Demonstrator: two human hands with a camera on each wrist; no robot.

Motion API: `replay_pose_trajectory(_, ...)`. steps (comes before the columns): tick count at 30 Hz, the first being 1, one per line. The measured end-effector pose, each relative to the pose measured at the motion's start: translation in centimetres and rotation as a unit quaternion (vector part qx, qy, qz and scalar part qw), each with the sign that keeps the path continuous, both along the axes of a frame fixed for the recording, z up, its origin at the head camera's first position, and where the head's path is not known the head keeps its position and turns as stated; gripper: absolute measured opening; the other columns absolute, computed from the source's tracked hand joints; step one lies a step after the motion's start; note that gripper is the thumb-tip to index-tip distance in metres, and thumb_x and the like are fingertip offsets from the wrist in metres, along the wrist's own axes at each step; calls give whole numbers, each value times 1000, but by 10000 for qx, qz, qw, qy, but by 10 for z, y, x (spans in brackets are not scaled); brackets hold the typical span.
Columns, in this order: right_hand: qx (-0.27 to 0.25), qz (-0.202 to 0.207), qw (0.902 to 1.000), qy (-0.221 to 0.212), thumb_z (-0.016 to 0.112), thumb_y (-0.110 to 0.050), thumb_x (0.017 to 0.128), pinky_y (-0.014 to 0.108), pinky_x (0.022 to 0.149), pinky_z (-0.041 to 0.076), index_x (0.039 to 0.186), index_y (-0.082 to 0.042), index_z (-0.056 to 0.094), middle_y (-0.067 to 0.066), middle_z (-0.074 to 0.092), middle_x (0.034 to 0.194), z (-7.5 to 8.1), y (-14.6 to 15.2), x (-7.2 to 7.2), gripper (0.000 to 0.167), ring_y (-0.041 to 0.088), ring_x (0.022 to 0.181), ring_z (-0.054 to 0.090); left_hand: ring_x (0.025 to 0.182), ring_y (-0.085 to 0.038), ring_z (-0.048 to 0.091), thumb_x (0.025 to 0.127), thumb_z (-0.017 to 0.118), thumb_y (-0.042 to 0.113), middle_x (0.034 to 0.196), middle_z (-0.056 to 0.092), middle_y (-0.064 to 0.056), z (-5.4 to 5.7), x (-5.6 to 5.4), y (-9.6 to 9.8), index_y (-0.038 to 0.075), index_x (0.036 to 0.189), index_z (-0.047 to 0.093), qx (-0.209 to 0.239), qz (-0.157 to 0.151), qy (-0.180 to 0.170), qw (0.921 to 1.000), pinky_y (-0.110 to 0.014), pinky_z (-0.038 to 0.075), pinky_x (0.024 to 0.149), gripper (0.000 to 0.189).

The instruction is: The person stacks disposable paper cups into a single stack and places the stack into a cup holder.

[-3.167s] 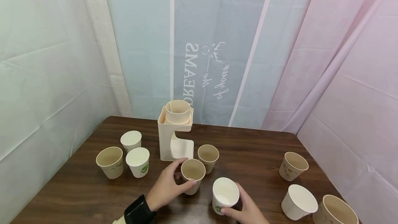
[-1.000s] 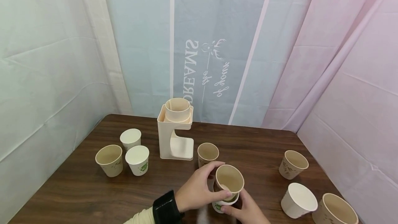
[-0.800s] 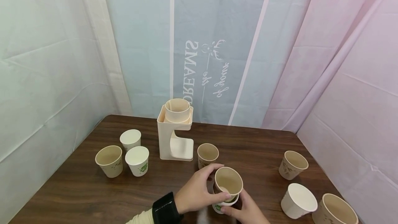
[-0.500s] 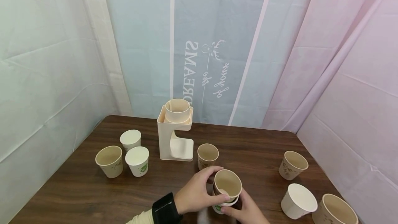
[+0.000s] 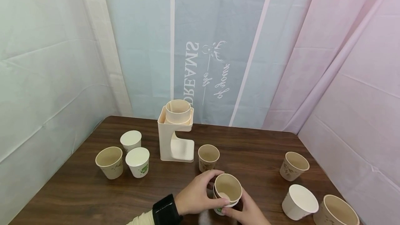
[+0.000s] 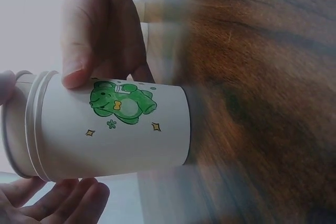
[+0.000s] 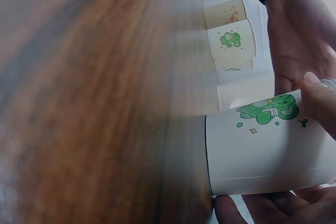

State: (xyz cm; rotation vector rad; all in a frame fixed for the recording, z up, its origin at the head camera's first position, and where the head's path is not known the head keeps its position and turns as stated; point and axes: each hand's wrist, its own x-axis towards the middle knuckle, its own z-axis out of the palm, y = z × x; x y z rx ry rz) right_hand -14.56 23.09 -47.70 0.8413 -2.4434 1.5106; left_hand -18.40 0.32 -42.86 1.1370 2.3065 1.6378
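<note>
My left hand (image 5: pixel 195 197) grips a tan paper cup (image 5: pixel 228 186) near its rim, fingers behind and thumb in front. That cup sits nested inside a white paper cup (image 5: pixel 219 211), with only its upper part showing. My right hand (image 5: pixel 248 211) holds the white cup from the right, thumb on its front. A green cartoon animal is printed on the white cup (image 6: pixel 121 150) in the left wrist view, where rims stand close together at its mouth. In the right wrist view the white cup (image 7: pixel 252 156) has its base at the wooden table.
Just behind stands another tan cup (image 5: pixel 208 155), near a cream cup dispenser (image 5: pixel 165 141). At left are a tan cup (image 5: pixel 110 166) and two white cups (image 5: pixel 138 162). Along the right side are a tan cup (image 5: pixel 292 169), a white cup (image 5: pixel 298 204) and another tan cup (image 5: pixel 337 214).
The left hand has carried the tan cup from near the dispenser rightward and into the white cup. Over the last second it has sunk deeper. The right hand has stayed on the white cup.
</note>
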Motion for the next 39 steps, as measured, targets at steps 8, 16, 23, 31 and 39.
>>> replay_pose_trajectory(8,-275,76,9984,-493,81,-1,85,19,96,45,141,12,43,26,60,128,4,0,0,69,5,117,57,107,-11,64,87,84,27,121,65,-4,-5,-3,-1,7,139,54,151,-204,-69,9997,-24,53,91,63)
replay_pose_trajectory(16,-281,152,9991,-280,80,0,85,18,97,44,143,11,41,21,60,131,3,0,-1,71,4,119,55,109,-13,64,87,84,24,122,65,-5,-7,-2,-3,9,139,54,211,-328,-196,9990,-22,54,91,62)
replay_pose_trajectory(23,-355,282,9985,-320,79,1,85,18,98,43,144,11,40,23,59,132,3,0,-2,72,4,120,55,108,-12,64,87,84,25,121,65,-4,-8,-4,-3,11,138,55,145,-355,-157,9991,-22,54,90,61)
replay_pose_trajectory(31,-417,343,9981,-289,80,3,83,20,97,46,144,8,41,20,60,131,2,0,-2,73,8,119,57,108,-11,63,89,82,27,121,65,-4,-11,-6,-3,10,139,54,63,-413,90,9991,-22,53,90,60)
replay_pose_trajectory(39,-491,450,9968,-441,79,4,85,21,96,48,145,10,38,25,58,131,3,1,-2,73,8,118,57,109,-10,61,90,80,28,121,64,-3,-12,-7,-3,10,140,54,14,-498,117,9987,-22,54,87,59)
